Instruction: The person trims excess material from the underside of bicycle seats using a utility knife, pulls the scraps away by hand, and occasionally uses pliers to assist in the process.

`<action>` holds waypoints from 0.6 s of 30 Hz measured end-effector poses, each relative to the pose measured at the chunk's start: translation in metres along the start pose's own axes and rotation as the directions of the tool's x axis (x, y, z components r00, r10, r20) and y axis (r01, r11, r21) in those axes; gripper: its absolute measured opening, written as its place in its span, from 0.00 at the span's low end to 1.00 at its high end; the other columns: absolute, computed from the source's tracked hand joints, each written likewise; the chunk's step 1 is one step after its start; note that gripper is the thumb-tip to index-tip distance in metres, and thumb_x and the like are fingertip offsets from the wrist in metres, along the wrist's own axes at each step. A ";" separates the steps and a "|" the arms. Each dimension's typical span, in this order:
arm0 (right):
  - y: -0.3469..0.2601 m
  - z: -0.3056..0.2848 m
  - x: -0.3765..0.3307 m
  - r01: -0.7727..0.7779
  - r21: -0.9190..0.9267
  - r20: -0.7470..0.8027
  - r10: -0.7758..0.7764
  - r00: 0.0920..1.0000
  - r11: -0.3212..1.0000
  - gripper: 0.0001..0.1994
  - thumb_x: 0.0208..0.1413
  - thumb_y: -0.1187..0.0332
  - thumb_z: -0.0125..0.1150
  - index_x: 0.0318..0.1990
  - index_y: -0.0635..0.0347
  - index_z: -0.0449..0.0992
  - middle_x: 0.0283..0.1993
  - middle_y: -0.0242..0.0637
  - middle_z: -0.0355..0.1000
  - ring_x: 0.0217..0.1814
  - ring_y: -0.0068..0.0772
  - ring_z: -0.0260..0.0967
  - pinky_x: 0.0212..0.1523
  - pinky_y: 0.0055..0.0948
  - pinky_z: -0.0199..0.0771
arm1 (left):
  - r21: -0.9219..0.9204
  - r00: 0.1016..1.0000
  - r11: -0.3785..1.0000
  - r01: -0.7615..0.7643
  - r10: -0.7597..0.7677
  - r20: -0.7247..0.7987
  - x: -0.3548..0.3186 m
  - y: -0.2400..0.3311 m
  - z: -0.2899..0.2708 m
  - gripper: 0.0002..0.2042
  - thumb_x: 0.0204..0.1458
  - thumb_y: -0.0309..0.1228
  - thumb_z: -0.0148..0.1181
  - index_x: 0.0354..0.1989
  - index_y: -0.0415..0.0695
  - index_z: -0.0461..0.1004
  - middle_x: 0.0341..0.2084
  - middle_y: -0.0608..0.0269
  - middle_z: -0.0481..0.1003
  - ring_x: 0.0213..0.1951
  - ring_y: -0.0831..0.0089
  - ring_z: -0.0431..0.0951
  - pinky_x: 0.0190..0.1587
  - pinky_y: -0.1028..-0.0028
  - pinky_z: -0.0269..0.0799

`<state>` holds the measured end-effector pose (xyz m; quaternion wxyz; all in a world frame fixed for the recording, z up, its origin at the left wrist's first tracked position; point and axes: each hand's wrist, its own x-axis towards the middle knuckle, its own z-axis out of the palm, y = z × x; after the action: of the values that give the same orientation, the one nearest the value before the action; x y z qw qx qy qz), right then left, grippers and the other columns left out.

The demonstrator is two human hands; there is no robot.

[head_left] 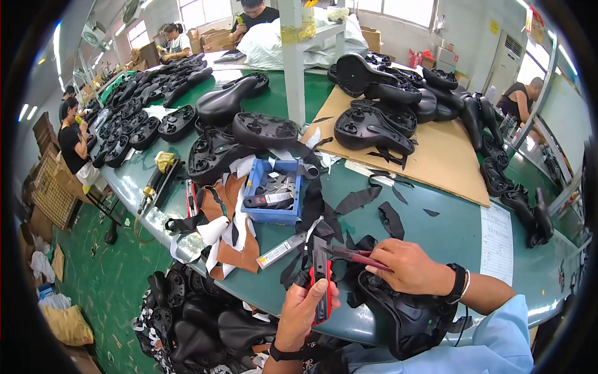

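My left hand (299, 315) is closed around a red and black utility knife (322, 283), its blade end pointing up and away from me. Red-handled pliers (369, 258) are gripped in my right hand (412, 269). Their jaws reach left to the blade end of the knife; whether they grip the blade is too small to tell. Under my right hand lies a black bicycle saddle (414, 321) at the table's near edge. A flat pack with a white label (281, 250) rests left of the knife. Beyond it stands a blue plastic box (269, 215) holding small metal blades and a second labelled pack.
Black and brown scraps (240, 252) litter the green table (436, 234). Many saddles are piled on a cardboard sheet (451, 156), along the left side, and in a heap (205, 324) below the edge. A pneumatic tool (159, 177) lies at left. Several people work farther off.
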<state>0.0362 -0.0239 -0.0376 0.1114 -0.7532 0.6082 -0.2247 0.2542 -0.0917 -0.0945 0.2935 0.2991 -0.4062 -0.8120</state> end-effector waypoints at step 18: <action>0.000 0.010 0.062 -0.501 0.645 0.384 0.321 0.866 0.578 0.15 0.62 0.54 0.50 0.34 0.57 0.66 0.21 0.25 0.59 0.19 0.16 0.56 0.19 0.24 0.57 | -0.146 0.995 0.986 -0.086 0.077 -0.061 -0.005 0.000 -0.019 0.18 0.58 0.41 0.55 0.48 0.39 0.67 0.27 0.60 0.73 0.26 0.74 0.75 0.30 0.77 0.72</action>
<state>0.0509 -0.0849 -0.0340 0.5175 -0.5030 0.6098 -0.3275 0.2709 -0.0968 -0.1028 0.3591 0.2819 -0.3481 -0.8187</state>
